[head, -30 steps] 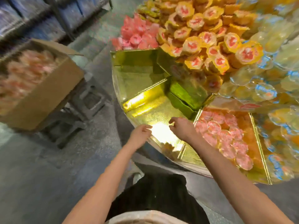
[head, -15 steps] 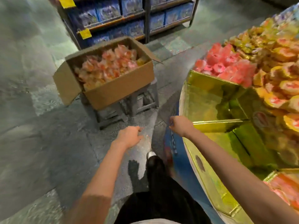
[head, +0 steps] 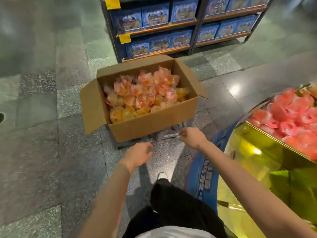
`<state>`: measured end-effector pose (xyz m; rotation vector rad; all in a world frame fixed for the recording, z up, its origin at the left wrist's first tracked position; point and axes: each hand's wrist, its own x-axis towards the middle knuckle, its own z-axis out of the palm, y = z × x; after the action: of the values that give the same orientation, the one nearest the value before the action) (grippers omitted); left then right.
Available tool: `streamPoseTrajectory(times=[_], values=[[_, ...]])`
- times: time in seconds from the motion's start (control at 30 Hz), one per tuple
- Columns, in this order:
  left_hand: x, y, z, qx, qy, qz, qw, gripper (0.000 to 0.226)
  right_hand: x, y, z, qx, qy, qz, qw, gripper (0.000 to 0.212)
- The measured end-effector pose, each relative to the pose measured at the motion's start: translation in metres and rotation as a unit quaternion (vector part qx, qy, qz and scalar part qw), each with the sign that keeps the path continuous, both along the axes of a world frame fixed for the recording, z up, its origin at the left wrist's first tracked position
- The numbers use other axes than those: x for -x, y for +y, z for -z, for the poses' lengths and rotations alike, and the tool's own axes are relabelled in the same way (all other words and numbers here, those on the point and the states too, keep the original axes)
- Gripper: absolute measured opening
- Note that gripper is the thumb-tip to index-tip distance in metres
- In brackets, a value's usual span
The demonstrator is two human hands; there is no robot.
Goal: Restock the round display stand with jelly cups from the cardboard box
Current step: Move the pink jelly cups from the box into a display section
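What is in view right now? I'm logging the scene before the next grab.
cardboard box: one, brown, flaps open, on a low stand ahead
jelly cups: many, orange and pink, piled in the box
display stand: one, gold with blue base, right
pink cups: many, heaped on the stand
shelves: two units, blue boxes, yellow tags, behind the box
floor: grey stone tiles
left hand: one, empty, fingers loosely curled
right hand: one, empty, near the box
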<state>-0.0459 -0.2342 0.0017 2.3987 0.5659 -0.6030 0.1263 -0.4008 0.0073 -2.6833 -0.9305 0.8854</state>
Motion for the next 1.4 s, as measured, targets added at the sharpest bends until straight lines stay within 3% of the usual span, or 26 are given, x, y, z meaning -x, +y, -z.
streamPoseTrajectory(times=[0.13,0.47,0.7,0.83,1.0,1.17,1.23,1.33,1.4], values=[[-0.049,0.027,0.001,0.039,-0.039,-0.062,0.997,0.033,-0.056,0.037,0.011,-0.018,0.015,0.011,1.000,0.026],[-0.131,0.118,0.035,0.122,-0.059,-0.144,0.980,0.029,-0.161,0.122,0.046,-0.033,0.026,0.136,0.990,0.045],[-0.176,0.174,0.060,0.185,-0.052,-0.195,0.962,0.028,-0.186,0.187,0.076,0.119,0.079,0.139,0.980,0.059],[-0.193,0.199,0.076,0.202,-0.023,-0.212,0.956,0.025,-0.189,0.201,0.091,0.169,0.072,0.195,0.963,0.044],[-0.210,0.216,0.087,0.207,0.000,-0.220,0.953,0.022,-0.185,0.193,0.095,0.161,0.029,0.237,0.958,0.028],[-0.221,0.222,0.083,0.260,0.018,-0.244,0.934,0.023,-0.194,0.189,0.087,0.076,0.038,0.256,0.963,0.032],[-0.225,0.219,0.077,0.317,0.029,-0.276,0.907,0.025,-0.194,0.183,0.079,0.015,0.076,0.281,0.956,0.037],[-0.232,0.209,0.064,0.497,0.092,-0.369,0.780,0.050,-0.192,0.173,0.070,-0.095,0.224,0.338,0.909,0.043],[-0.236,0.199,0.060,0.593,0.107,-0.387,0.698,0.067,-0.189,0.173,0.062,-0.150,0.279,0.327,0.890,0.035]])
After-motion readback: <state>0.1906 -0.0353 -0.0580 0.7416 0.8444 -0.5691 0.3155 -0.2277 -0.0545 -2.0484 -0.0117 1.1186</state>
